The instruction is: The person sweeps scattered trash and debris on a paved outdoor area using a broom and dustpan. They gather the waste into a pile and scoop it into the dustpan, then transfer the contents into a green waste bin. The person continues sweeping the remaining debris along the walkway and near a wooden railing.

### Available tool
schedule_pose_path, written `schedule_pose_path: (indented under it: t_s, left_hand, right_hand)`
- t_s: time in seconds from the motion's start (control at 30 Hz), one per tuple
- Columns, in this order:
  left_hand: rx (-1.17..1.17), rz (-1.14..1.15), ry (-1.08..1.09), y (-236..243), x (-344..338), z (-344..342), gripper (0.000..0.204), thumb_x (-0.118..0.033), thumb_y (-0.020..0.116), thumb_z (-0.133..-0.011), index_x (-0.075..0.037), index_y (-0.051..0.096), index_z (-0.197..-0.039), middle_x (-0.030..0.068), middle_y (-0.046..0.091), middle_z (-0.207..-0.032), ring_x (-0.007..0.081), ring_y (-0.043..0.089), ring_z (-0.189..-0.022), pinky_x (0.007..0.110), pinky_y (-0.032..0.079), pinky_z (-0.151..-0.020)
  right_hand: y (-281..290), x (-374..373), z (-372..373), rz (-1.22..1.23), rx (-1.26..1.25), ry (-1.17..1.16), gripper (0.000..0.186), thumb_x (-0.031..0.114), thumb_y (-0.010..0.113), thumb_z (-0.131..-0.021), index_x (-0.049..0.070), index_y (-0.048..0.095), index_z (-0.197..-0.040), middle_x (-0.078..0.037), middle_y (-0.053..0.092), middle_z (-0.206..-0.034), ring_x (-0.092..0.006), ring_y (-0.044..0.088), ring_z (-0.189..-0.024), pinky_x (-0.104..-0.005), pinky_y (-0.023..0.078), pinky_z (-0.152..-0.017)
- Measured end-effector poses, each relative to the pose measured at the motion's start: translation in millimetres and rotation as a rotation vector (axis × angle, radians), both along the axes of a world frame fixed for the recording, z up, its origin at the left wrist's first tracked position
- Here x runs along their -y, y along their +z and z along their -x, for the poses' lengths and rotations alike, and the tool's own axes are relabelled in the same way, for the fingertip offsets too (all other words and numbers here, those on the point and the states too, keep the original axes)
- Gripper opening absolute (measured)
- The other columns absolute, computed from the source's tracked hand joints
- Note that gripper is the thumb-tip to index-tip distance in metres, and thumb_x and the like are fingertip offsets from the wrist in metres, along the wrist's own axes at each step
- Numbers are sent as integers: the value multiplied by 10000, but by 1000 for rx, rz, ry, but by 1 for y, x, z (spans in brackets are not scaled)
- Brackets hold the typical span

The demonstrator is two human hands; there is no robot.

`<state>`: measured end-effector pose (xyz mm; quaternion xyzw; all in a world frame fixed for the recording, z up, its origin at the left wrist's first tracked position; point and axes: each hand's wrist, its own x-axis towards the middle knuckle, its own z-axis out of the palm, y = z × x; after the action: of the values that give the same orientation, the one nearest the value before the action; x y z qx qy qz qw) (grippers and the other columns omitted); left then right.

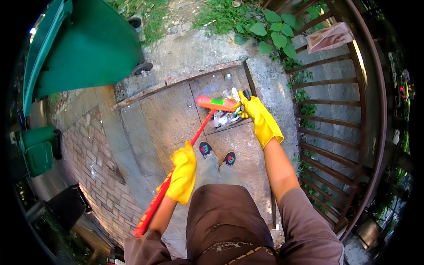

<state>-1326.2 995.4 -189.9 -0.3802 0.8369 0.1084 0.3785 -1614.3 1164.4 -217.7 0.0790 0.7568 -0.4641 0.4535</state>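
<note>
My left hand [182, 173], in a yellow rubber glove, is wrapped round the red handle [203, 126] of a broom. The broom's orange and green head [216, 103] rests over a heap of litter [224, 118], with white and clear plastic bits and crumpled scraps. My right hand [252, 108], also in a yellow glove, is closed at the litter's right side round a dark handle [247, 94], whose black end sticks out above the fingers. What that handle belongs to is mostly hidden by the glove and the litter.
A large green wheeled bin [88, 48] stands at the far left, with a smaller green bin [39, 152] nearer. Along the right runs a brown metal railing [329, 104] with a pinkish cloth [330, 37] on it. A low raised edge [176, 81] borders the stone paving; leafy plants [276, 33] grow beyond.
</note>
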Motion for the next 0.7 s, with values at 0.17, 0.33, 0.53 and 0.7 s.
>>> schedule_pose_path:
  t_s: [0.17, 0.33, 0.53, 0.7]
  left_hand:
    - [-6, -92, -22, 73, 36, 14, 379, -283, 407, -1056, -199, 608, -1366, 204, 731, -1098, 394, 704, -1070, 521, 561, -887]
    - [-99, 30, -204, 67, -7, 86, 284, -296, 470, -1026, -177, 628, -1230, 140, 745, -1017, 368, 736, -942, 537, 564, -753]
    - [-222, 384, -847, 7, 12, 146, 271, -254, 532, -996, -190, 645, -1233, 107, 734, -1045, 335, 726, -971, 550, 556, -765]
    - [-52, 65, -382, -19, 82, 188, 314, -262, 473, -1036, -215, 657, -1286, 138, 736, -1182, 349, 714, -1100, 538, 562, -877]
  right_hand:
    - [15, -20, -10, -3, -1, 30, 699, 630, 520, -1001, 8, 784, -822, -121, 648, -617, -188, 549, -462, -326, 440, -450]
    - [8, -50, -26, 88, -33, -56, 673, 599, 519, -1016, -9, 767, -868, -123, 710, -703, -184, 581, -506, -320, 461, -458]
    - [31, -51, -39, 45, 13, -39, 674, 571, 537, -1022, -34, 768, -836, -132, 686, -652, -167, 515, -419, -307, 423, -425]
    - [26, -35, -31, 23, 47, 52, 700, 599, 525, -1016, -26, 771, -820, -126, 670, -634, -177, 522, -421, -315, 428, -429]
